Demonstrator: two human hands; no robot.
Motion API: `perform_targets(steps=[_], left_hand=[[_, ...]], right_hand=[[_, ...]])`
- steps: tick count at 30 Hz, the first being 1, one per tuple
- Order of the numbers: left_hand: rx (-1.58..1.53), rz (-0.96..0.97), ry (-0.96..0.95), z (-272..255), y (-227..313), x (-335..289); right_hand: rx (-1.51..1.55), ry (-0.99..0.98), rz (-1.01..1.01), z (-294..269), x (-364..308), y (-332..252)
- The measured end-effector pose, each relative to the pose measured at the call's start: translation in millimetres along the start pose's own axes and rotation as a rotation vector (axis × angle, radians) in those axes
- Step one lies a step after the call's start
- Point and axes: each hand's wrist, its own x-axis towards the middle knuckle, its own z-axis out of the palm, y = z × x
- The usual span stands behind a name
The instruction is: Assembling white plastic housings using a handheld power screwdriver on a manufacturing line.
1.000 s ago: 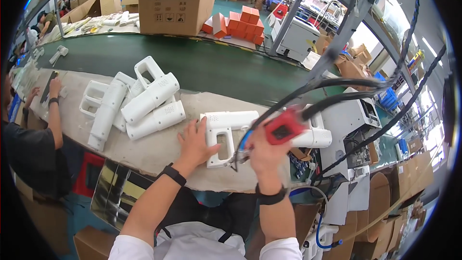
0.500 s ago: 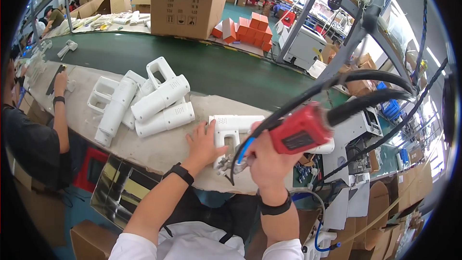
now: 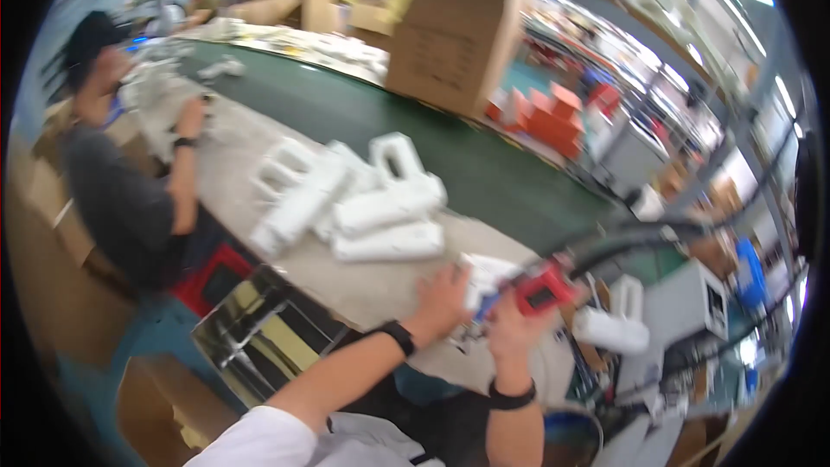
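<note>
Red plastic shows at the top of my right hand (image 3: 516, 329), which is closed around a red power tool (image 3: 543, 290) right of centre in the lower half of the frame. A thick black cable (image 3: 644, 240) runs from it toward the right edge. My left hand (image 3: 443, 301) is just left of it, its fingers touching the left end of a white plastic casing (image 3: 488, 271); the blur is too strong for me to tell whether they grip it or only rest on it. That casing lies on the bench (image 3: 380, 285), slightly right of the frame's middle and partly hidden by the tool and my hands. The tool's front end is blurred, so I cannot tell whether it touches the casing.

A pile of white casings (image 3: 389, 242) lies left of my hands, near the middle of the frame, and another white casing (image 3: 612, 329) is at the lower right. Beyond the bench, a green belt (image 3: 333, 108) crosses diagonally, with a cardboard box (image 3: 454, 39) at the top and orange boxes (image 3: 553, 125) toward the upper right. A co-worker (image 3: 125, 190) sits at the left.
</note>
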Motion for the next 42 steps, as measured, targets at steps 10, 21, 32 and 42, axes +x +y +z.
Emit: perform_targets(steps=[10, 21, 32, 42], left_hand=[[-0.607, -0.086, 0.032, -29.4, -28.1, -30.8], [-1.103, -0.173, -0.432, -157.8, -37.9, -126.0], [-0.862, 0.256, -0.768, -132.5, 30.0, -110.0], [0.067, 0.025, -0.039, -177.5, -201.7, 52.4]], right_hand=[[-0.014, 0.159, -0.234, -38.6, 26.7, -93.9], [-0.235, -0.498, 0.733, -153.9, -137.5, -9.0], [0.124, 0.122, 0.691, -228.9, -238.3, -53.0], [0.292, 0.884, 0.724, -410.7, -464.2, -97.0]])
